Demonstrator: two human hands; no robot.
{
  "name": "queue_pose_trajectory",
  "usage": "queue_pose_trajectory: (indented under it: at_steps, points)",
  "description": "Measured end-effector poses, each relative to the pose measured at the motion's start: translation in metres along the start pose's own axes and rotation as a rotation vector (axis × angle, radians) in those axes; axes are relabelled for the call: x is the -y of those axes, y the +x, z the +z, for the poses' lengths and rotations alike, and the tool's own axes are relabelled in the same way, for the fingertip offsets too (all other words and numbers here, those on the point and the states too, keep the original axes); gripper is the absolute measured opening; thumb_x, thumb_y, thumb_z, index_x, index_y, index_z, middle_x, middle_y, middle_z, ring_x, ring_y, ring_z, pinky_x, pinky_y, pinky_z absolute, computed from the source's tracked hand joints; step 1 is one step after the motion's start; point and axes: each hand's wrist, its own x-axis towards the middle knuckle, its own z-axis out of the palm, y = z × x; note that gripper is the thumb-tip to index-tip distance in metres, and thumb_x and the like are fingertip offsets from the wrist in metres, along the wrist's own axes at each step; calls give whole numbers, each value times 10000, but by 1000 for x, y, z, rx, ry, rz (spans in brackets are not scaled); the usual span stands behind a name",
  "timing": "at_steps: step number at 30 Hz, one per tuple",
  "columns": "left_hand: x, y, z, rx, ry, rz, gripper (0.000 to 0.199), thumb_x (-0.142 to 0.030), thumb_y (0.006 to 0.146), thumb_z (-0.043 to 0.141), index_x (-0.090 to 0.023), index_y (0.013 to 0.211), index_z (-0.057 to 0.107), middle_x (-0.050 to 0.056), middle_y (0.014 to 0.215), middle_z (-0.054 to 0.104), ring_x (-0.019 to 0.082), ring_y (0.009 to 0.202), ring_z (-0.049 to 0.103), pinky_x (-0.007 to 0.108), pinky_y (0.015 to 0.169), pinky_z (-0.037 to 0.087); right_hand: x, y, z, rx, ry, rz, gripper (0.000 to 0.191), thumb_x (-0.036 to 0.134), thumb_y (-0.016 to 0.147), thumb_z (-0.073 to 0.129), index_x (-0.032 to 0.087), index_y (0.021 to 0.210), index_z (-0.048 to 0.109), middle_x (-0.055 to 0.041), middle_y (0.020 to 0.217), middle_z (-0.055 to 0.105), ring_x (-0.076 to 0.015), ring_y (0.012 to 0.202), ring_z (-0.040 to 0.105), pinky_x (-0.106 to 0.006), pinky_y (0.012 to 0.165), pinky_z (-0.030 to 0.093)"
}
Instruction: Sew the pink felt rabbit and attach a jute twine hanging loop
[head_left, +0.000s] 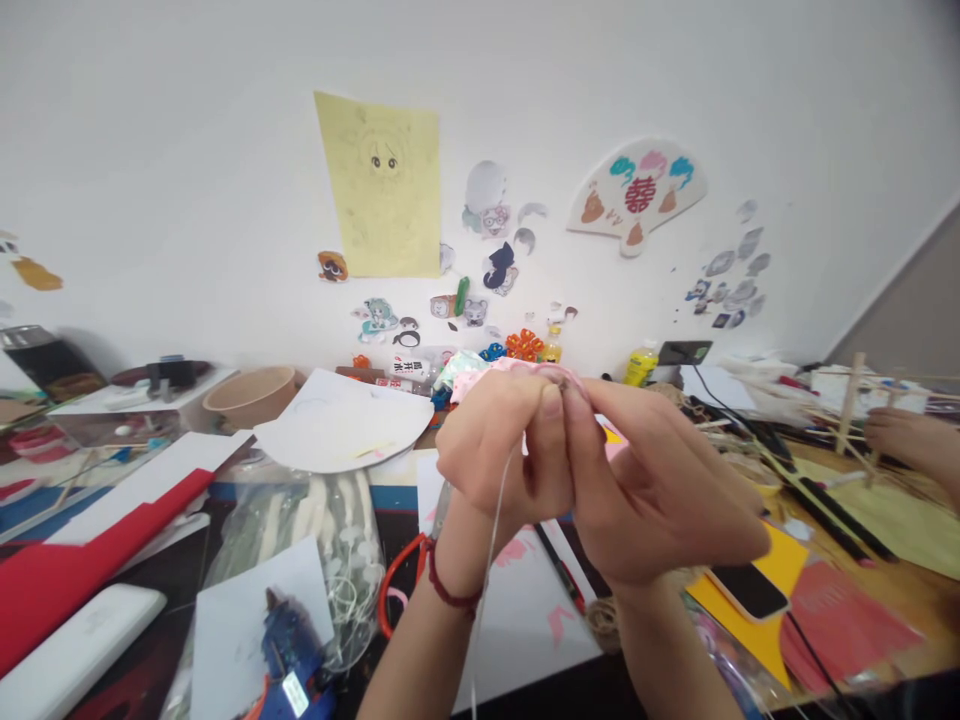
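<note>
**Two bare hands pinch together at a pink edge, white cord hanging by the left**

The left hand [517,440] and the right hand [652,490] are together, fingertips meeting and clamped on the near edge of a soft, pink, fabric-like piece [471,386]. Fingers hide exactly what lies between the tips. The piece sits just beyond the knuckles, its visible part spreading sideways, mostly behind the left hand, which is nearer to it. A thin white cord [494,535] emerges at the left hand and drops almost straight down, its long axis running toward the wearer across the left wrist, well apart from the right forearm.

Below the hands lies a white sheet with pink patches [525,640]. Orange-handled scissors [388,590] are beside the left wrist; farther left, a blue glue gun [289,650] rests on white paper [232,620]. Right of the right forearm, a dark-screened phone [750,592] lies on a yellow-orange card [772,655]. At far right, another person's hand [904,440] is at a wooden-stick frame [851,405].
</note>
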Motion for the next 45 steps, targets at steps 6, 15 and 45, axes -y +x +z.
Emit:
queue_pose_trajectory:
  at_steps: [6,15,45]
  points:
    - [5,4,-5,58,25,93,159,-45,887,527,-181,831,586,12,650,624,131,570,602,257,530,537,-9,2,-1,16,-40,-103,186,31,847,673,198,872,752,-23,733,771,-196,610,728,-316,573,643]
    - [-4,0,-4,39,-23,-86,193,-123,974,518,-208,821,600,-1,689,655,126,628,644,259,593,543,-4,0,-6,58,50,142,180,42,851,680,192,894,767,-27,752,768,-175,643,716,-314,601,623]
    - [-5,4,-4,63,-50,-59,168,-128,955,561,-238,831,585,-10,662,636,151,575,636,289,513,514,-2,2,-7,70,27,106,151,76,853,706,212,890,761,-5,750,773,-174,641,718,-317,600,618]
